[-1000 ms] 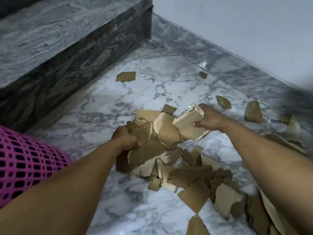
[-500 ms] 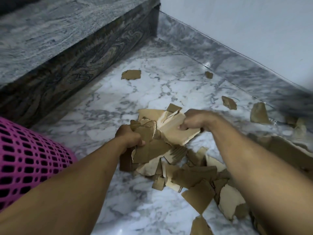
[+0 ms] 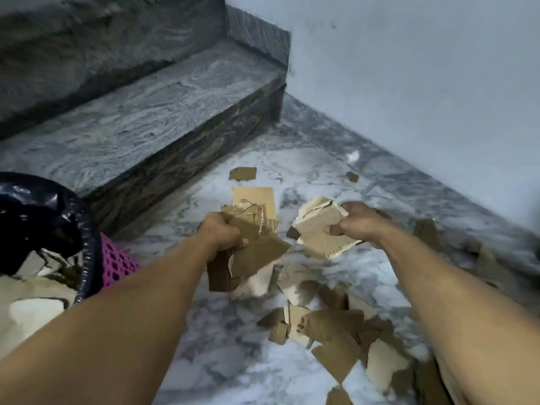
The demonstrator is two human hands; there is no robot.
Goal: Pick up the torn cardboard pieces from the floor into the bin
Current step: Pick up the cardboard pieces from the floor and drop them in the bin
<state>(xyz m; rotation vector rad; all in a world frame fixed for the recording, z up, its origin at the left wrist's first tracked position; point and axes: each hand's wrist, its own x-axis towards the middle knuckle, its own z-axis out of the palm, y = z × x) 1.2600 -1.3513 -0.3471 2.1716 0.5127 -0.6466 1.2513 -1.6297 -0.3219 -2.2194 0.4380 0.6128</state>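
Observation:
My left hand (image 3: 220,233) grips a thick bunch of torn brown cardboard pieces (image 3: 254,229), lifted off the marble floor. My right hand (image 3: 355,223) holds a second, paler stack of cardboard pieces (image 3: 317,230) just to the right, apart from the first. A heap of torn pieces (image 3: 336,328) still lies on the floor below and to the right of both hands. The pink mesh bin (image 3: 115,263) with a black liner (image 3: 43,211) stands at the left edge, with cardboard inside it (image 3: 32,305).
A dark stone step (image 3: 152,124) rises behind the bin and to the far left. A pale wall (image 3: 423,83) with a marble skirting runs along the right. Loose scraps lie near the corner (image 3: 242,173), by the skirting (image 3: 352,176) and at the right (image 3: 426,232).
Both hands have risen from the floor heap with their cardboard bunches and moved apart. The view has swung up and left, bringing the bin's open top and liner into sight.

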